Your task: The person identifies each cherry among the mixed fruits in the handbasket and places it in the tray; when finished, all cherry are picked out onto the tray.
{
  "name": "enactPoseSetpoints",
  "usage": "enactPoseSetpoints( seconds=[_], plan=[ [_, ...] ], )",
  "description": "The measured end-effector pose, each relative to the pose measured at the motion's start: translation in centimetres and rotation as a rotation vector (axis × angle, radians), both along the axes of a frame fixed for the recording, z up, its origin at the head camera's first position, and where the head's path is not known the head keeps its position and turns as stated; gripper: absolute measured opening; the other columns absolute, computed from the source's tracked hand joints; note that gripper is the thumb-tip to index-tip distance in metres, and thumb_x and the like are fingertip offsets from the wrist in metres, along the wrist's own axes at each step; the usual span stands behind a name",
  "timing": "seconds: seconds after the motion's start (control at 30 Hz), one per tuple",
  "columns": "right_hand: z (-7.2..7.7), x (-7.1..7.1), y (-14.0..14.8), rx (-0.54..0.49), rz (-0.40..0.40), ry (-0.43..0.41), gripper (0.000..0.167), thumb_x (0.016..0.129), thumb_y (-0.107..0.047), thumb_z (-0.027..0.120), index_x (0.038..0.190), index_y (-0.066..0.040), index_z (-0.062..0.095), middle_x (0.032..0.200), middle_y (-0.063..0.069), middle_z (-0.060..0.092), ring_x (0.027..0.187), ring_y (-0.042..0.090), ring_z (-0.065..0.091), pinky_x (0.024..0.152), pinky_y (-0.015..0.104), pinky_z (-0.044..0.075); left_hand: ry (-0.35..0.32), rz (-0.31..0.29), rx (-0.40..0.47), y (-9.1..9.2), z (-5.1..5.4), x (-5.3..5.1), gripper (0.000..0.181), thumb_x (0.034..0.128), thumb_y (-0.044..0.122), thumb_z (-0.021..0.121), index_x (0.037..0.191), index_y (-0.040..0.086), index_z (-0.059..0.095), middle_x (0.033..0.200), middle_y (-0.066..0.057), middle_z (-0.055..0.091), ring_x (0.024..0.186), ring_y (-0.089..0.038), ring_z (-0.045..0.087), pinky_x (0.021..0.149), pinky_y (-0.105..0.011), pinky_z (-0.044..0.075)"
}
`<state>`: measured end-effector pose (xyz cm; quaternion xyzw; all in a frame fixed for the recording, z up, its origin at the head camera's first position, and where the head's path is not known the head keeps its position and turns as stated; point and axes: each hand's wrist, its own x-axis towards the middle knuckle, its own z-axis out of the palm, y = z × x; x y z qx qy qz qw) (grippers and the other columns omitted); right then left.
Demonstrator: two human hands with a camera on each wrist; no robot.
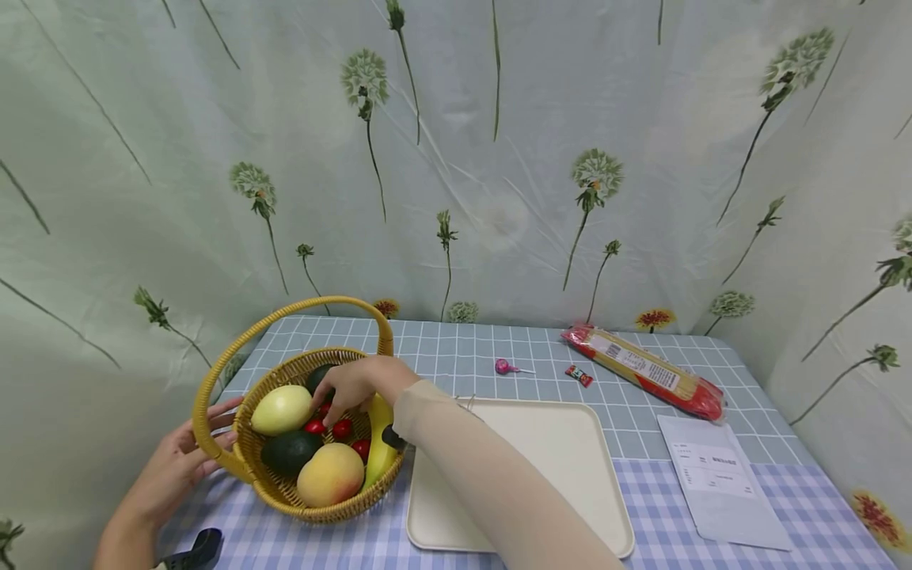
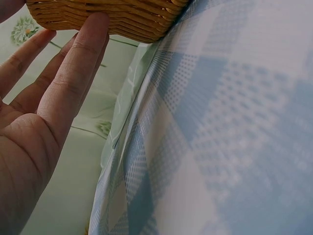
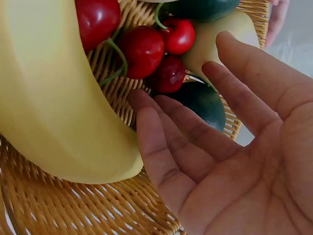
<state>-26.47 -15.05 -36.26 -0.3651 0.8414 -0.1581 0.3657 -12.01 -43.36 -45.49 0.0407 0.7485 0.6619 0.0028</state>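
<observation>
A wicker basket (image 1: 324,514) with a tall arched handle stands at the left of the table in the head view. It holds several red cherries (image 3: 142,51), a banana (image 3: 68,98), a peach (image 1: 330,475), a pale yellow oval fruit (image 1: 281,410) and dark green fruits (image 1: 290,453). My left hand (image 1: 178,459) rests extended fingers against the basket's left side. Inside the basket, my right hand (image 1: 356,384) hovers over the cherries, its fingers loosely bent and apart. The right wrist view shows nothing between those fingers, with the banana's tip beside them.
Right of the basket lies a cream tray (image 1: 606,507), partly covered by my right forearm. Behind it are a pink lollipop (image 1: 503,366) and a small red wrapped candy (image 1: 579,375). A noodle pack (image 1: 644,370) and a white pouch (image 1: 723,483) lie at the right.
</observation>
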Motion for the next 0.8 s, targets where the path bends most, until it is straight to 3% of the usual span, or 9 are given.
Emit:
enactPoseSetpoints(
  seconds=[0.17, 0.37, 0.57, 0.8],
  plan=[
    [-0.27, 0.07, -0.23, 0.041, -0.018, -0.004, 0.047, 0.102, -0.029, 0.076, 0.148, -0.032, 0.066, 0.139, -0.015, 0.060, 0.108, -0.001, 0.057, 0.089, 0.019, 0.060, -0.005, 0.006, -0.003, 0.03, 0.20, -0.03, 0.051, 0.1108, 0.004, 0.053, 0.159, 0.021, 0.053, 0.127, 0.020, 0.070, 0.112, -0.001, 0.072, 0.086, -0.024, 0.066],
    [-0.48, -0.01, -0.28, 0.064, -0.041, -0.022, 0.052, 0.101, -0.029, 0.077, 0.150, -0.036, 0.063, 0.144, -0.018, 0.060, 0.116, -0.003, 0.057, 0.091, 0.018, 0.060, -0.004, 0.008, 0.001, 0.06, 0.20, -0.16, 0.052, 0.1107, 0.003, 0.054, 0.160, 0.018, 0.052, 0.127, 0.020, 0.070, 0.111, -0.001, 0.073, 0.086, -0.024, 0.066],
    [-0.52, 0.08, -0.40, 0.074, -0.047, -0.016, 0.057, 0.100, -0.028, 0.078, 0.154, -0.035, 0.060, 0.144, -0.017, 0.060, 0.112, -0.002, 0.057, 0.090, 0.018, 0.060, -0.015, 0.026, -0.008, 0.07, 0.21, -0.24, 0.051, 0.1108, 0.005, 0.055, 0.160, 0.020, 0.052, 0.126, 0.021, 0.070, 0.110, 0.000, 0.073, 0.085, -0.024, 0.066],
    [-0.61, 0.25, -0.62, 0.089, -0.022, 0.006, 0.048, 0.100, -0.027, 0.079, 0.146, -0.029, 0.066, 0.125, -0.013, 0.063, 0.104, 0.001, 0.059, 0.089, 0.019, 0.060, -0.009, 0.018, -0.006, 0.08, 0.22, -0.12, 0.052, 0.1104, 0.004, 0.055, 0.160, 0.020, 0.052, 0.126, 0.020, 0.069, 0.111, 0.000, 0.072, 0.085, -0.024, 0.066]
  ],
)
